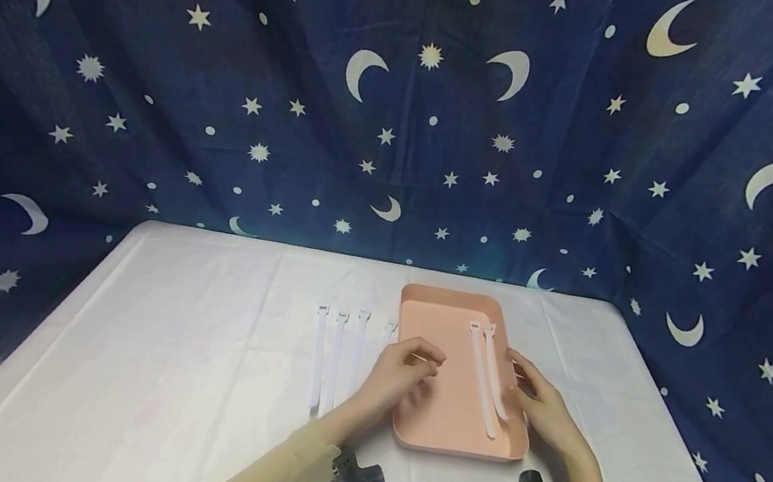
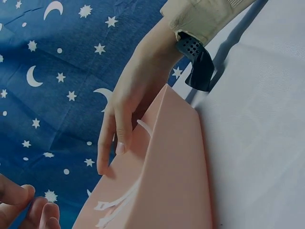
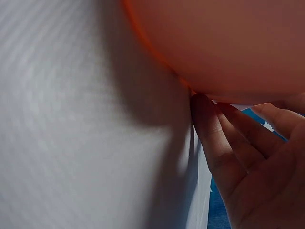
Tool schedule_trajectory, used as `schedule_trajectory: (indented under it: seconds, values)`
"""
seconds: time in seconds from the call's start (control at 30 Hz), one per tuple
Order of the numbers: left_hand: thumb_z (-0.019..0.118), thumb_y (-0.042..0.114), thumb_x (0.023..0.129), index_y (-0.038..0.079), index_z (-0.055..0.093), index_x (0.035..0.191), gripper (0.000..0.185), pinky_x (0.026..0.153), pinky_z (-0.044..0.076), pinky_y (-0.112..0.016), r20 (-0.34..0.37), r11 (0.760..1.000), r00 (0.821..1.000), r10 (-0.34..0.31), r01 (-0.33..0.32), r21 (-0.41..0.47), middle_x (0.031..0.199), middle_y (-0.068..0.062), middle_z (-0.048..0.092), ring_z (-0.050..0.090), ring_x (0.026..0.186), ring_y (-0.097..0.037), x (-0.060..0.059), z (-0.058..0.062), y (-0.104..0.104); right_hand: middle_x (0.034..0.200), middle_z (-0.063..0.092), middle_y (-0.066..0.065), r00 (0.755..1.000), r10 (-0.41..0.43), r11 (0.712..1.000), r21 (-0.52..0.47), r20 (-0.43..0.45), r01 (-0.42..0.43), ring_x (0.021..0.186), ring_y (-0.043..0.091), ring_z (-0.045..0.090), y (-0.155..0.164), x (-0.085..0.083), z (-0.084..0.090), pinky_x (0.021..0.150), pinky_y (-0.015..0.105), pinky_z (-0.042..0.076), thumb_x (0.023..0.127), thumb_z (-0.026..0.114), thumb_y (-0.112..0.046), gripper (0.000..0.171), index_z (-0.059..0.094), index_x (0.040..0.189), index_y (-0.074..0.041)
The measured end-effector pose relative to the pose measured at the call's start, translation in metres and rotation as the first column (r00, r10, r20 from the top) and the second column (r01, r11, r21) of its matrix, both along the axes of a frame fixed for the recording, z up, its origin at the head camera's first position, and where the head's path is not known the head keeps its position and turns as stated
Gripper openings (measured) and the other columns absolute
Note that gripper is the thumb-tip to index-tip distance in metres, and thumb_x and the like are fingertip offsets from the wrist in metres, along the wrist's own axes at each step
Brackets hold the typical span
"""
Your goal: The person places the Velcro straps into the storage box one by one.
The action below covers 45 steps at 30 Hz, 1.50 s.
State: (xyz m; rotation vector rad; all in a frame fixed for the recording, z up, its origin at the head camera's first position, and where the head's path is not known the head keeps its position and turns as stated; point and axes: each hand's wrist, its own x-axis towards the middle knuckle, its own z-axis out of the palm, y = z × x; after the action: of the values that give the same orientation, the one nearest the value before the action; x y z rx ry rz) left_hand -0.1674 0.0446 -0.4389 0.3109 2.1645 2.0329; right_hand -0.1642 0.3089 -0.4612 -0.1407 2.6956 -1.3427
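The pink tray (image 1: 438,418) sits on the white table (image 1: 183,377), right of the middle and close to its near edge, with two white straps (image 1: 489,379) lying in it along its right side. Your right hand (image 1: 542,409) rests against the tray's right rim, fingers (image 3: 214,143) fairly straight and touching its outer wall, clasping nothing. Your left hand (image 1: 399,374) hovers at the tray's left rim, fingers loosely curled and empty. Four more white straps (image 1: 338,356) lie side by side on the table just left of the tray.

Head view high, wrist views close, sharing the tray (image 1: 449,344).
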Motion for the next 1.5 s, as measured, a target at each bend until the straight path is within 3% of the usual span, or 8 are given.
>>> schedule_trajectory:
  seconds: [0.2, 0.43, 0.57, 0.77, 1.0, 1.5]
  values:
    - [0.056, 0.003, 0.086, 0.005, 0.069, 0.102, 0.021, 0.078, 0.056, -0.049, -0.018, 1.000, 1.000, 0.013, -0.013, -0.006, 0.104, -0.012, 0.068, 0.067, 0.091, -0.033, 0.001, 0.006, -0.012, 0.149, 0.034, 0.028, 1.000, 0.003, 1.000, -0.002, 0.005, -0.003, 0.137, 0.051, 0.032, -0.001, 0.000, -0.001, 0.110, 0.062, 0.030, 0.096, 0.051, -0.014, 0.061, 0.026, 0.152, -0.012]
    - [0.055, 0.006, 0.087, 0.007, 0.068, 0.104, 0.021, 0.078, 0.056, -0.037, 0.003, 0.997, 0.998, 0.062, -0.062, -0.042, 0.107, -0.010, 0.068, 0.066, 0.090, -0.021, -0.002, 0.006, -0.030, 0.149, 0.035, 0.028, 1.000, 0.003, 1.000, -0.002, -0.006, -0.003, 0.136, 0.050, 0.034, 0.000, 0.000, 0.000, 0.110, 0.060, 0.031, 0.096, 0.051, -0.014, 0.060, 0.027, 0.152, -0.012]
    - [0.056, 0.007, 0.088, 0.006, 0.068, 0.106, 0.021, 0.079, 0.055, -0.034, 0.015, 0.994, 0.995, 0.103, -0.102, -0.042, 0.108, -0.011, 0.068, 0.065, 0.088, -0.017, -0.008, 0.005, -0.040, 0.147, 0.037, 0.029, 1.000, 0.014, 1.000, 0.008, -0.020, -0.013, 0.135, 0.050, 0.035, 0.000, 0.001, -0.001, 0.109, 0.060, 0.032, 0.097, 0.051, -0.014, 0.059, 0.027, 0.151, -0.010]
    - [0.056, 0.005, 0.089, 0.001, 0.066, 0.108, 0.022, 0.080, 0.055, -0.040, 0.030, 0.989, 0.988, 0.149, -0.148, -0.027, 0.111, -0.017, 0.067, 0.065, 0.089, -0.018, -0.017, 0.006, -0.052, 0.147, 0.037, 0.028, 1.000, 0.013, 1.000, 0.006, -0.018, -0.013, 0.136, 0.049, 0.036, 0.000, 0.001, -0.004, 0.109, 0.059, 0.033, 0.097, 0.050, -0.014, 0.059, 0.027, 0.151, -0.011]
    - [0.056, 0.005, 0.089, 0.001, 0.067, 0.106, 0.021, 0.075, 0.054, -0.027, 0.011, 0.978, 0.978, 0.206, -0.206, -0.015, 0.107, -0.017, 0.068, 0.063, 0.082, -0.008, -0.024, 0.006, -0.063, 0.147, 0.038, 0.028, 0.999, 0.017, 1.000, 0.007, -0.031, -0.017, 0.135, 0.049, 0.037, 0.002, 0.000, -0.004, 0.109, 0.060, 0.032, 0.098, 0.050, -0.015, 0.058, 0.028, 0.151, -0.011]
    - [0.055, 0.007, 0.089, 0.005, 0.068, 0.105, 0.020, 0.078, 0.055, -0.033, -0.002, 0.951, 0.952, 0.305, -0.305, -0.045, 0.106, -0.013, 0.069, 0.066, 0.085, -0.012, -0.041, 0.004, -0.091, 0.147, 0.036, 0.029, 1.000, 0.015, 1.000, 0.003, -0.019, -0.015, 0.135, 0.050, 0.036, 0.001, 0.000, -0.003, 0.109, 0.061, 0.032, 0.098, 0.050, -0.014, 0.059, 0.026, 0.151, -0.010]
